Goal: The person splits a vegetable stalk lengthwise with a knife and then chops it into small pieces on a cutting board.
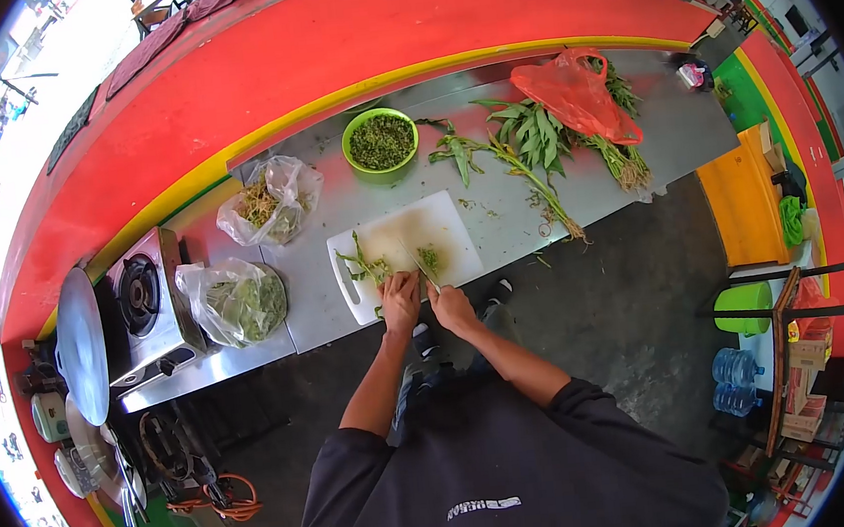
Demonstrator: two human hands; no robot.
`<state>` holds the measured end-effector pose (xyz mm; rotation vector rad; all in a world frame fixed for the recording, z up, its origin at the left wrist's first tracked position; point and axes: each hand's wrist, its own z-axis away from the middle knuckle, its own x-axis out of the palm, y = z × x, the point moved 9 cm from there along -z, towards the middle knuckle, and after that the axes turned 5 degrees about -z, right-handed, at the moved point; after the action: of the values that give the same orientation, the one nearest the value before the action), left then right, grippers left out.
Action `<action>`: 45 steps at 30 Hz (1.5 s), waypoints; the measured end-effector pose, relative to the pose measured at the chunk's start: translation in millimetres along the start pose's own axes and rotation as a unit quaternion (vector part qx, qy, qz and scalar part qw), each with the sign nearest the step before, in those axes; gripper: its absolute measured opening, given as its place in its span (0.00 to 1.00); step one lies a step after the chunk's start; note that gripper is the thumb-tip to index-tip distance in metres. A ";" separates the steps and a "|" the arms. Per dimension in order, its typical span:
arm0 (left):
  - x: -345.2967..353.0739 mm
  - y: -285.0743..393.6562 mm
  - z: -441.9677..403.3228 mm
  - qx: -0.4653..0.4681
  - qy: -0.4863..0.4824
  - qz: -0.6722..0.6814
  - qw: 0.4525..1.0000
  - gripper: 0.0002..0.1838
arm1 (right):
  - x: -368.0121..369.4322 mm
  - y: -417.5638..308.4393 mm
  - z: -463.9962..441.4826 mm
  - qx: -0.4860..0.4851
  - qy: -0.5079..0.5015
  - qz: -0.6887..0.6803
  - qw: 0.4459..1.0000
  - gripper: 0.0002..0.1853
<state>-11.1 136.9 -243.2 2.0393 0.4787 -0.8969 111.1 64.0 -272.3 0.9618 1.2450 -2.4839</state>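
A white cutting board (444,223) lies on the steel counter in front of me. My left hand (400,301) is closed over green vegetable stems (370,267) at the board's near edge. In my right hand (454,307) is the handle of a knife (419,261), its blade pointing away across the board. Chopped green pieces (429,258) lie just right of the blade. Beyond the board stands a green bowl (383,174) filled with chopped greens.
Leafy green bunches (537,138) and a red plastic bag (577,89) lie at the back right. Clear bags of vegetables (235,302) sit on the left, beside a gas stove (149,302). A red wall (401,24) runs behind the counter.
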 end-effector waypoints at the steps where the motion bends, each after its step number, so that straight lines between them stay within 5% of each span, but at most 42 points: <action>1: -0.2 2.1 -1.9 0.006 0.003 -0.003 1.000 0.12 | -1.3 0.0 -1.4 0.000 0.003 0.000 1.000 0.37; 14: -30.3 3.9 -13.2 -0.001 -0.040 0.091 0.995 0.16 | -7.0 5.7 -22.7 -0.048 -0.023 0.009 0.999 0.41; 16: -52.5 -3.8 -11.9 -0.032 0.006 0.064 0.997 0.17 | -6.2 11.9 -14.2 0.057 -0.106 -0.087 0.989 0.42; 25: -80.0 -62.3 39.9 -0.195 0.022 0.001 0.981 0.15 | -6.9 38.8 4.9 0.032 -0.087 -0.206 0.974 0.37; 30: -79.4 -52.8 38.0 -0.137 0.005 -0.044 0.990 0.18 | 0.4 61.1 21.5 0.036 -0.084 -0.169 0.981 0.41; 34: -86.7 -36.2 34.0 -0.106 -0.006 -0.043 0.993 0.17 | 3.7 65.0 31.9 0.030 -0.090 -0.182 0.979 0.33; 45: -72.0 -46.8 36.5 -0.056 -0.046 -0.055 0.996 0.03 | -3.4 81.9 60.7 0.077 -0.117 -0.183 0.973 0.33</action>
<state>-103.3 133.3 -229.7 1.8763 0.5808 -1.0026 121.9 -34.5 -296.6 0.4782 1.2608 -2.9087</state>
